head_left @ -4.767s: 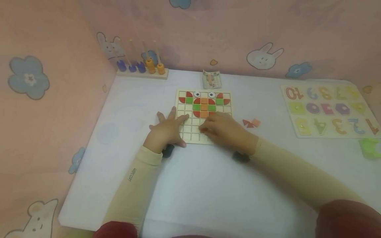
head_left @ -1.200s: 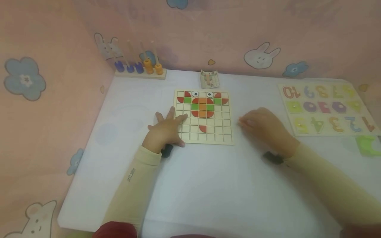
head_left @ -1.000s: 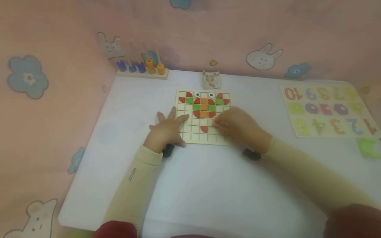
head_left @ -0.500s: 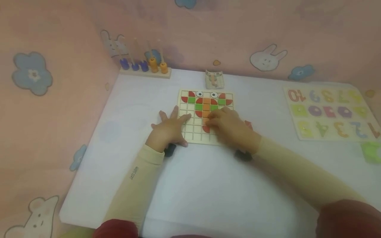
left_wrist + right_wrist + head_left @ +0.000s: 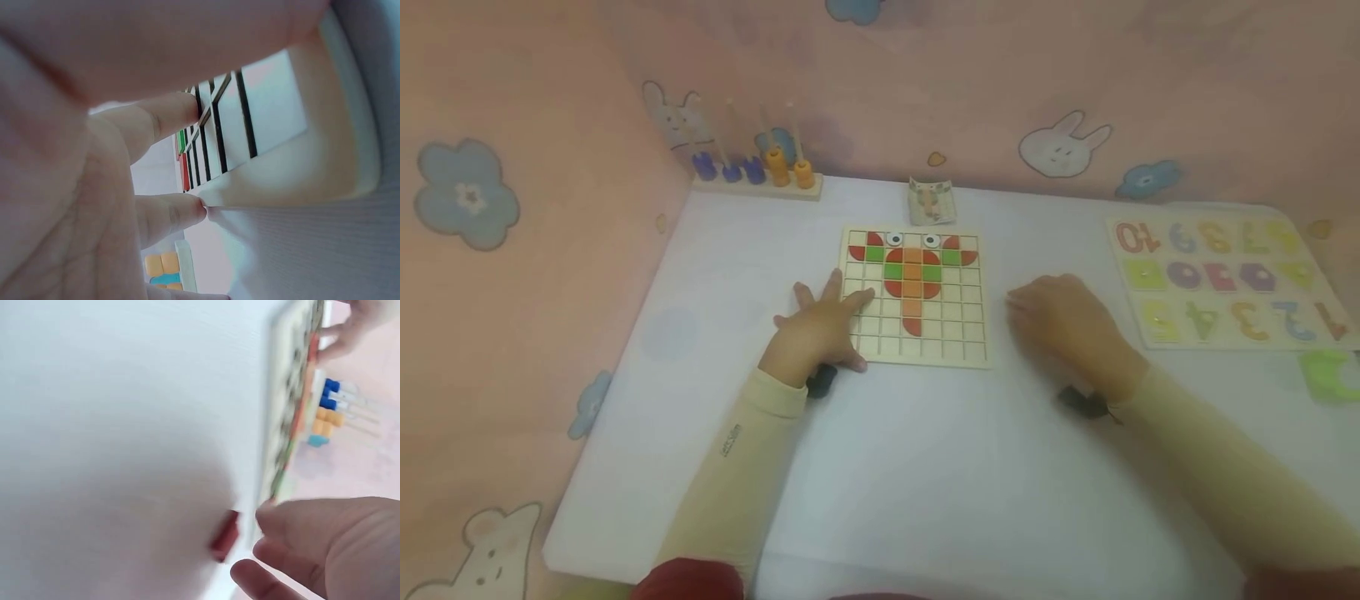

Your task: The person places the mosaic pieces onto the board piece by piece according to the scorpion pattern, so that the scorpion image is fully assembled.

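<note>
My left hand [image 5: 816, 329] lies with fingers spread over the left edge of a wooden grid board [image 5: 951, 362]; in the left wrist view, fingertips touch the board's rim. Red, green and orange mosaic tiles and two eye tiles form a figure on it. An orange square tile [image 5: 912, 307] sits above a red quarter-round tile [image 5: 913, 326] in the lower middle. Right of the board, my right hand [image 5: 1063, 325] hovers low with loosely bent fingers. The right wrist view has a red tile [image 5: 225, 536] on the table just beyond those fingertips, apart from them.
A small picture card [image 5: 931, 202] stands behind the board. Back left is a peg counter [image 5: 756, 185] with purple and orange beads. A number-and-shape puzzle board [image 5: 1228, 279] lies to the right, with a green plastic piece [image 5: 1330, 375] below it.
A red quarter-round tile and then the orange square tile have been set on the board's lower middle. My right hand has moved back right, off the board. The left hand stays put.
</note>
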The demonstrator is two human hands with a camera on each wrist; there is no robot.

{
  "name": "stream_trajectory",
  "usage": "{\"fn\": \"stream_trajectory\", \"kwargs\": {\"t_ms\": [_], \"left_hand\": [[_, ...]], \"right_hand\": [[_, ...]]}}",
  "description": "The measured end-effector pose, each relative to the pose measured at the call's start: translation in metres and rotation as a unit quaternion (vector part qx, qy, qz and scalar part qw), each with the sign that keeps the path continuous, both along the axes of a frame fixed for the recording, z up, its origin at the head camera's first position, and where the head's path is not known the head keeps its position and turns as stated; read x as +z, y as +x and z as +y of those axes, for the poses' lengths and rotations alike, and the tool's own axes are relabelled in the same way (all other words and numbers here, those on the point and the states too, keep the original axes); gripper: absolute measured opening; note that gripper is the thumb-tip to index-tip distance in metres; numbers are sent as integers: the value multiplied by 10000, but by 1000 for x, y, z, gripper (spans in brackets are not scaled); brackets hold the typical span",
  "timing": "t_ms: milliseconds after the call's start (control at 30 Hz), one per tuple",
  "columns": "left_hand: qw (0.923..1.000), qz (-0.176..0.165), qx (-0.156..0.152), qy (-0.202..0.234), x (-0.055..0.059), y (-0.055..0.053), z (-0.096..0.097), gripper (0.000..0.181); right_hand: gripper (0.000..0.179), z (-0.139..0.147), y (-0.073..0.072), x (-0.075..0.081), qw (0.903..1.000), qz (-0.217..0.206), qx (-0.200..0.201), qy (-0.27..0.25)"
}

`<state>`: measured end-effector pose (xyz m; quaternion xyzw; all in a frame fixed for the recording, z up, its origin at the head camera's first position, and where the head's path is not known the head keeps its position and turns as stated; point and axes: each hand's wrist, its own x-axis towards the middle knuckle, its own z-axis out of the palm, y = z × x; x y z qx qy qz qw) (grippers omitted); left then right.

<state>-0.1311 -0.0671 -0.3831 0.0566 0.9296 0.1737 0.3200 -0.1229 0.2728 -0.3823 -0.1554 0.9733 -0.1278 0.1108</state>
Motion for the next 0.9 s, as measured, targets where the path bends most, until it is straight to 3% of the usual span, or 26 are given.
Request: {"fn": "stream_trajectory", "kwargs": {"t_ms": [167,400,733,900], "left_hand": [[10000,23,-1,33,1,1,-2,117],[10000,-8,-11,70,1,0,-1,117],[10000,6,-47,30,1,1,-1,117],[10000,21,-44,33,1,0,-2,118]], "right_hand": [[36,0,7,-6,9994,-165,-297,-109],[30,-6,10,-9,9992,-4,-358,-168],[20,-4,0,-12,9992,-158,-355,61],[19,-22,-2,-2,9996,-68,-198,-190]]}}
